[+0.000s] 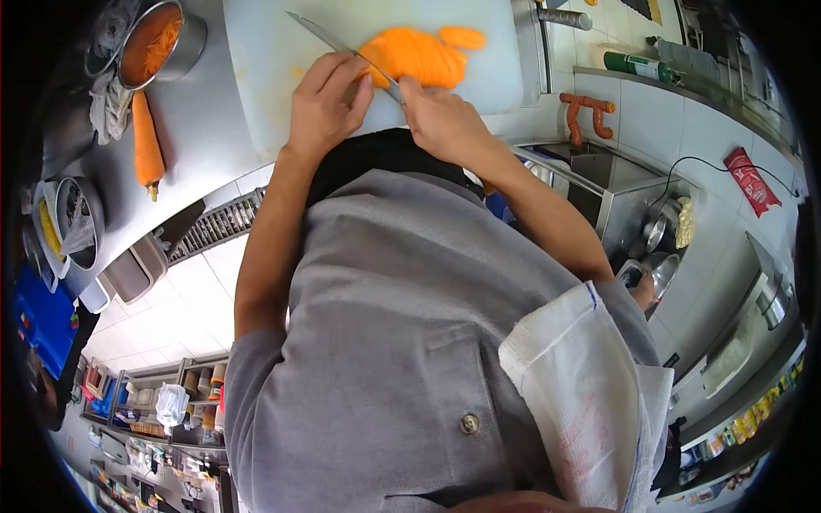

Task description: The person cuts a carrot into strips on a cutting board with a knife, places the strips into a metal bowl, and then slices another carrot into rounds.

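Bright light, strong fisheye bending, black corners, overexposed floor tiles (198, 295)

Bright orange carrot slices (419, 58) lie in a flattened, overlapping heap on the pale cutting board (256, 94), with a few oval slices (463, 38) fanned just beside it at the far right. The knife (321, 34), slim and steel-bladed, slants across the heap's left edge, its tip pointing away to the left, its handle inside the right hand (445, 124).

Single head-worn view, wide-angle, facing forward and down, close above grey shirt (385, 325), left hand (329, 101), right hand (443, 121) and table (205, 107) towards top
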{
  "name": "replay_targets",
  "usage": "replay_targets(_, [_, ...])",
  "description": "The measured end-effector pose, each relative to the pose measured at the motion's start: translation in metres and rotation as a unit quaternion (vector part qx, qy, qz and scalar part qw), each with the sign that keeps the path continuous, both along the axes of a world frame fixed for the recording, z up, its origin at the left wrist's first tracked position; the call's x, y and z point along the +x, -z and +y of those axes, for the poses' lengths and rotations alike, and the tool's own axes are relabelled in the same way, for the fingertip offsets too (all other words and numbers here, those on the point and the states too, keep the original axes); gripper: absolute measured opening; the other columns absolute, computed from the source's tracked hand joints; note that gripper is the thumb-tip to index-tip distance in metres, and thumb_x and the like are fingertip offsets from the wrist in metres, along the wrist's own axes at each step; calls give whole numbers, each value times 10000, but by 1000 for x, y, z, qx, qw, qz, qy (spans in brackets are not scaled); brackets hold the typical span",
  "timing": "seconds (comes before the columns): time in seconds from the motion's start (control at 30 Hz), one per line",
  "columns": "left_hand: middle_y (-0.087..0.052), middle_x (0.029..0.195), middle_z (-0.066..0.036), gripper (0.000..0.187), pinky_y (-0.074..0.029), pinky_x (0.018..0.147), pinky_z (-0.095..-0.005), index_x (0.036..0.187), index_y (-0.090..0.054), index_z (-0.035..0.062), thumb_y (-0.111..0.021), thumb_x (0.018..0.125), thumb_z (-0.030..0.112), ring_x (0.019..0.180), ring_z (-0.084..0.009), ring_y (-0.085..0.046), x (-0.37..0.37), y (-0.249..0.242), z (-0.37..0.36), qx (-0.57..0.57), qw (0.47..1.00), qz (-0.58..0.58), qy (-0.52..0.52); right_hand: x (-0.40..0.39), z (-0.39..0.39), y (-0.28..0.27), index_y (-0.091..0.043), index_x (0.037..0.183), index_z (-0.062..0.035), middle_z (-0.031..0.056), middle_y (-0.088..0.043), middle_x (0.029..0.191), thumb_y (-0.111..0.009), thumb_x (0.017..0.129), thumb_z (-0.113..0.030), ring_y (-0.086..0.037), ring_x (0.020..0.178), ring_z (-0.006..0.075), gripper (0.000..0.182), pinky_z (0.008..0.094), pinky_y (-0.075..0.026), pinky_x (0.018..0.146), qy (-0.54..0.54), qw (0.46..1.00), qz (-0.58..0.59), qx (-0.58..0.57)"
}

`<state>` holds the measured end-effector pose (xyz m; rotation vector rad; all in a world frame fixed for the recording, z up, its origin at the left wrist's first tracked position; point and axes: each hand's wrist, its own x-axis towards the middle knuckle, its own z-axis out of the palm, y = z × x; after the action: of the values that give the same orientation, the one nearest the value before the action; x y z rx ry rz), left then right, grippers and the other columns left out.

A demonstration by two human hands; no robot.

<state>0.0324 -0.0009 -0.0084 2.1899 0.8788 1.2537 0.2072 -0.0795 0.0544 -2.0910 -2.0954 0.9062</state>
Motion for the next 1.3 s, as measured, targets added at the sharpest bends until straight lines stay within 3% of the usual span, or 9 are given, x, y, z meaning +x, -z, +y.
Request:
replay_targets(0.33, [-617,968,-101,252,-544,702,-339,1009,-668,64,-751,773,33,812,-268,-641,-4,-5,-7,-40,999,7,1,-6,-10,-12,-461,1060,-48,208,-665,825,-537,895,-115,-649,808,441,193,564,-489,688,21,998,52,-9])
replay_targets(0.6, [-612,1086,-126,308,-507,862,-396,1053,-652,44,-774,774,94,988,-322,-598,-20,-11,-3,-14,986,160,-50,-7,0,11,-431,1062,-42,225,-647,819,-545,925,-148,-632,826,450,208,551,-473,705,35,985,162,-51])
replay_targets(0.7, [-616,1084,-124,314,-491,879,-413,1061,-652,53,-783,785,127,1010,-325,-576,-33,-5,6,-15,982,176,-68,8,-11,20,-420,1079,-38,251,-631,789,-546,947,-159,-620,799,476,219,568,-452,680,72,980,177,48])
replay_targets(0.87, [-619,1017,-130,309,-492,825,-423,1064,-664,51,-782,808,177,962,-337,-575,-70,1,59,55,964,220,-136,32,-32,-7,-412,1068,-30,274,-606,716,-561,956,-154,-601,711,497,223,554,-429,638,168,956,241,17])
replay_targets(0.93, [-622,1027,-132,294,-499,805,-403,1072,-671,52,-763,844,213,936,-322,-587,-77,-8,80,54,956,216,-190,45,-40,-8,-451,1048,-50,79,-557,566,-552,998,-188,-559,474,172,179,339,-427,461,213,944,244,58])
replay_targets(1.03, [-637,1056,-123,281,-506,783,-383,1077,-676,57,-741,870,234,934,-301,-600,-65,-34,90,-98,970,92,-205,65,-50,-19,-447,995,-55,57,-558,578,-544,1000,-196,-524,446,131,171,303,-408,424,273,931,236,47])
replay_targets(1.13, [-649,1085,-105,271,-514,760,-367,1077,-680,59,-737,870,224,937,-274,-614,-19,-58,91,-102,988,113,-26,84,-62,-21,-433,972,-60,47,-543,577,-550,991,-200,-490,432,108,183,292,-391,406,330,912,239,41])
replay_targets(1.23, [-635,1118,-121,366,-479,925,-384,1143,-675,65,-749,858,282,1071,-304,-566,40,-63,88,20,956,218,193,98,-69,-12,-451,1000,-59,88,-575,587,-558,979,-198,-561,457,216,177,348,-431,452,368,904,218,26])
replay_targets(1.3, [-630,1126,-121,369,-460,951,-385,1168,-663,58,-728,878,278,1090,-306,-557,73,-66,75,-13,935,265,238,110,-73,4,-482,1066,-75,155,-636,660,-572,960,-217,-636,597,372,200,453,-479,550,261,957,18,128])
